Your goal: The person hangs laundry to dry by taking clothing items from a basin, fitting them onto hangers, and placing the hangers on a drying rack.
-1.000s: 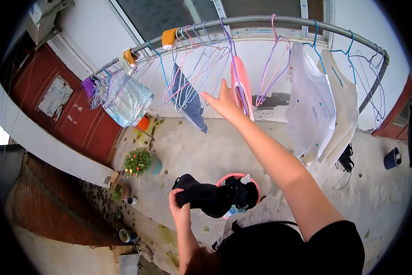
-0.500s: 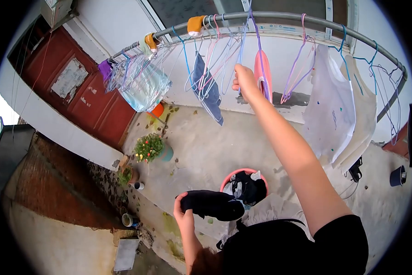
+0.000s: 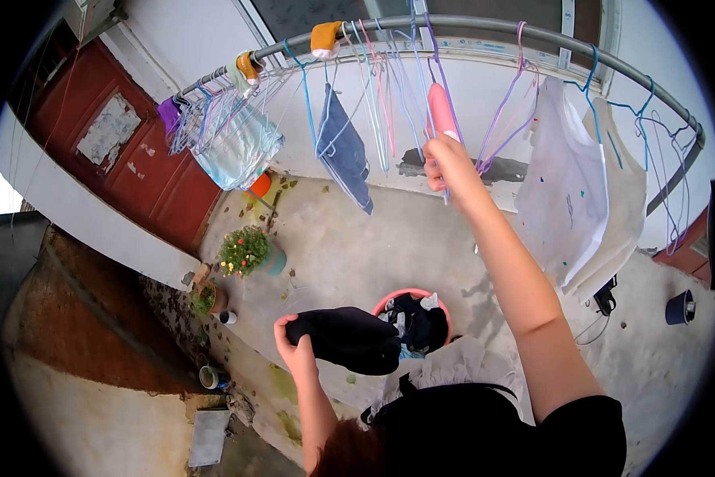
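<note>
My left hand [image 3: 297, 350] grips the edge of a black garment [image 3: 345, 340], which droops to the right; its exact kind I cannot make out. My right hand [image 3: 449, 168] is raised below the metal rail [image 3: 484, 29], its fingers closed around a bluish-purple clothes hanger [image 3: 418, 87]. Close behind that hand hangs something pink [image 3: 440, 110]. Below, a pink basin [image 3: 388, 299] holds dark and patterned laundry [image 3: 418, 319]. Blue denim-like cloth [image 3: 344, 147] hangs left of my right hand.
A white sleeveless top [image 3: 562, 183] and a beige one [image 3: 626, 175] hang at right. Bunched hangers and a pale aqua garment [image 3: 242, 151] occupy the rail's left. A potted flower plant [image 3: 244, 250] stands on the concrete floor, and a dark bucket [image 3: 678, 308] sits far right.
My right hand has come down and slightly right, pulling the hanger with it. Nearby hangers have shifted apart. My left hand still holds the black garment, which now looks more spread out.
</note>
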`<state>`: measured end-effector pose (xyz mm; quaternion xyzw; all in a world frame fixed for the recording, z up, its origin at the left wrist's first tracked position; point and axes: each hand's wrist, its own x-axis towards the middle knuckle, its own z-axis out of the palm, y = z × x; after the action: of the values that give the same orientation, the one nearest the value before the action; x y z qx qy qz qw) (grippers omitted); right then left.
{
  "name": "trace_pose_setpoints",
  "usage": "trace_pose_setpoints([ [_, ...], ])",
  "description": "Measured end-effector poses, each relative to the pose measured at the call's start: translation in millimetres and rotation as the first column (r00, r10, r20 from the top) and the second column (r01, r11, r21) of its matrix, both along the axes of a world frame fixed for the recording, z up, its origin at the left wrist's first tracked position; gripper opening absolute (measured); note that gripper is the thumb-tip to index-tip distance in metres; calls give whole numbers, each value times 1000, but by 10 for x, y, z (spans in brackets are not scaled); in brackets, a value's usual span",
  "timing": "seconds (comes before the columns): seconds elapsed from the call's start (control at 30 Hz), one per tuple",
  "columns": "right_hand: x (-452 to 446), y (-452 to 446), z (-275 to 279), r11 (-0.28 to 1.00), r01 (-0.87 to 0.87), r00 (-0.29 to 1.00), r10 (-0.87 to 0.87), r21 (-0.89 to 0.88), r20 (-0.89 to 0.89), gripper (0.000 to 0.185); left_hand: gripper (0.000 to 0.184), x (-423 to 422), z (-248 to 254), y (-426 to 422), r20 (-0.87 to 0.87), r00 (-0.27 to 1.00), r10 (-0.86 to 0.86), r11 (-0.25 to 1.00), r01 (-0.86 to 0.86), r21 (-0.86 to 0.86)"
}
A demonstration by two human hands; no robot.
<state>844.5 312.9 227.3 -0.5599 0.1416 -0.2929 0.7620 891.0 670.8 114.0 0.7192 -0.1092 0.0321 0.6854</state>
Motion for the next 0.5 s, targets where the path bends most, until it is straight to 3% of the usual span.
trace_pose_setpoints([
  [0.07, -506, 297, -105, 996, -7, 999, 3, 91, 45, 40, 38, 114, -73, 1, 70, 996, 53, 994, -60, 95],
  [0.13, -1025, 445, -400, 986, -108, 992, 98, 127, 79, 73, 32, 194, -48, -14, 133, 988, 80, 973, -107, 205],
  [0.2, -1492, 603, -552, 955, -233, 973, 226, 182, 55, 88, 31, 296, -12, -21, 127, 986, 111, 940, -146, 307],
  [0.27, -1826, 600, -757, 710, -622, 782, 580, 329, 229, 90, 29, 419, 27, -42, 163, 979, 122, 880, -183, 439],
  [0.33, -2043, 625, -1002, 495, -764, 610, 763, 413, 214, 88, 29, 551, 19, -52, 191, 973, 133, 817, -216, 534],
  [0.5, -2201, 718, -1219, 443, -716, 438, 887, 540, -147, 77, 29, 755, 158, -94, 166, 973, 160, 753, -229, 617],
])
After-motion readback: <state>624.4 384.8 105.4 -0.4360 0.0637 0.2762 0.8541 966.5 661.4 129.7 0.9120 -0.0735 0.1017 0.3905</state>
